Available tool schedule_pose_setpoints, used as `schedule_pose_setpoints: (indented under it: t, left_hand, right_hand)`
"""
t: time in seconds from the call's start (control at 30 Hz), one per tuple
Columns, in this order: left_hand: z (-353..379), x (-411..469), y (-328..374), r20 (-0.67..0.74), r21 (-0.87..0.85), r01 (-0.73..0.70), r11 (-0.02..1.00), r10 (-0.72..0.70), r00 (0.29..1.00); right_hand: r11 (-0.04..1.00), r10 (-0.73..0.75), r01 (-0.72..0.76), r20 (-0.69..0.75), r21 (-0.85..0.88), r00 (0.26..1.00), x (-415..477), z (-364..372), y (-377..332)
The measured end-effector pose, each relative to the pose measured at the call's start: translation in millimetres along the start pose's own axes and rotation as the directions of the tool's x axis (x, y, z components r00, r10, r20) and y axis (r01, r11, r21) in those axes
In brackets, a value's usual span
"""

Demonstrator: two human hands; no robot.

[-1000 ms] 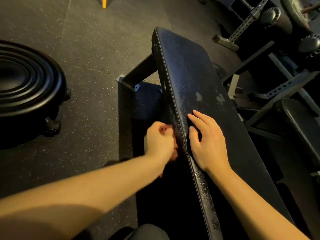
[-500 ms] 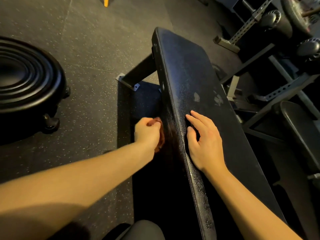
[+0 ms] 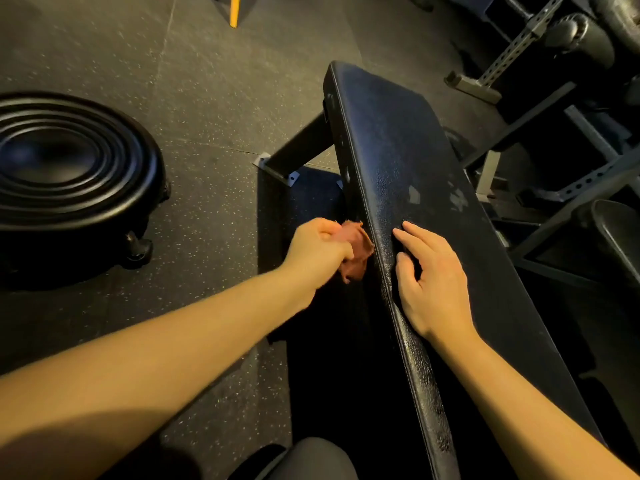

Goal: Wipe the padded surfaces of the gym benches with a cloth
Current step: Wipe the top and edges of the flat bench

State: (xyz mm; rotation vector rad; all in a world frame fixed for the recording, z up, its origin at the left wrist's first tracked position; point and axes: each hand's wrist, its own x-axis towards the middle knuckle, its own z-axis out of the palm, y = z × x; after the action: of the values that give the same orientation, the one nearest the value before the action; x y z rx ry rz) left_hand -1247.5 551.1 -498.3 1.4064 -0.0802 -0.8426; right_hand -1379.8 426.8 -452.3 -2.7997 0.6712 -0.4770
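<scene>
Gripping a bunched reddish-brown cloth, the left hand presses it against the left side edge of the black bench, just left of the frame's centre. Its fingers are curled tight around the fabric, and a frayed corner sticks out past the knuckles. The right hand lies flat on the padded surface at centre frame, holding nothing, with its fingers loosely spread and pointing toward the upper left. The two hands are apart, with the rounded rim of the padding between them. Two pale worn patches mark the padding just above the right hand. A metal leg runs from under the bench down to the speckled floor. A round black ribbed object sits at the left of the frame. A perforated metal rack fills the upper right, and another dark pad shows at the right edge.
</scene>
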Motion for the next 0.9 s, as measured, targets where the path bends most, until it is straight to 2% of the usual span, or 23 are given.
schedule_pose_setpoints:
  t: [0.1,0.13,0.2,0.27,0.33,0.4,0.5,0.57,0.6,0.7,0.77,0.83,0.9]
  left_hand:
    - [-9.4,-21.2,-14.7,0.153,0.099,-0.084,0.992,0.068,0.986]
    - [-11.4,-21.5,-13.2,0.153,0.108,-0.113,0.988,0.096,0.984]
    - [-10.3,-4.0,-2.3,0.008,0.119,-0.186,0.975,0.187,0.982]
    - [-4.4,17.7,16.1,-0.133,0.184,-0.248,0.951,0.274,0.952]
    - [2.8,29.6,26.7,-0.157,0.217,-0.268,0.939,0.305,0.939]
    - [5.0,24.4,21.2,-0.088,0.189,-0.256,0.948,0.276,0.957]
    - [-0.8,-20.5,-9.4,0.159,0.116,-0.228,0.967,0.208,0.965]
    - [-5.2,-41.9,-24.3,0.321,0.191,-0.226,0.955,0.157,0.934]
    - [-6.2,-40.8,-24.5,0.322,0.227,-0.253,0.940,0.173,0.931]
    - [-2.2,-8.0,0.8,0.068,0.223,-0.276,0.935,0.267,0.961]
    - [3.3,9.5,19.6,-0.043,0.226,-0.278,0.934,0.294,0.955]
    - [10.4,7.4,16.9,-0.062,0.236,-0.305,0.923,0.328,0.943]
    - [12.5,-15.4,-2.2,-0.016,0.223,-0.339,0.914,0.351,0.936]
  right_hand:
    - [1.000,0.003,-0.003,-0.001,0.000,1.000,-0.5,0.0,-0.1]
    - [1.000,0.003,-0.003,-0.001,0.000,1.000,-0.5,-0.2,-0.1]
    - [1.000,0.004,-0.004,0.000,0.005,1.000,-0.1,-0.6,-0.3]
    - [1.000,0.006,-0.006,0.005,0.005,1.000,0.0,-1.0,-0.8]
    - [1.000,0.006,-0.006,0.006,0.002,1.000,0.0,-1.3,-0.7]
    - [1.000,0.001,-0.001,0.002,-0.001,1.000,1.0,-0.8,-0.1]
    - [1.000,-0.006,0.006,-0.001,-0.006,1.000,0.6,0.2,0.3]
    - [1.000,0.000,0.000,0.000,-0.005,1.000,0.0,-0.2,0.0]
    - [1.000,-0.001,0.001,0.003,-0.004,1.000,0.2,-0.3,-0.1]
    - [1.000,-0.011,0.011,0.002,-0.006,1.000,0.7,-0.5,-0.1]
    - [1.000,-0.011,0.011,-0.005,-0.003,1.000,1.0,-0.3,0.8]
    - [1.000,-0.017,0.017,-0.012,-0.004,1.000,1.4,1.1,2.4]
    - [1.000,-0.019,0.019,-0.019,0.003,1.000,2.6,1.9,4.2]
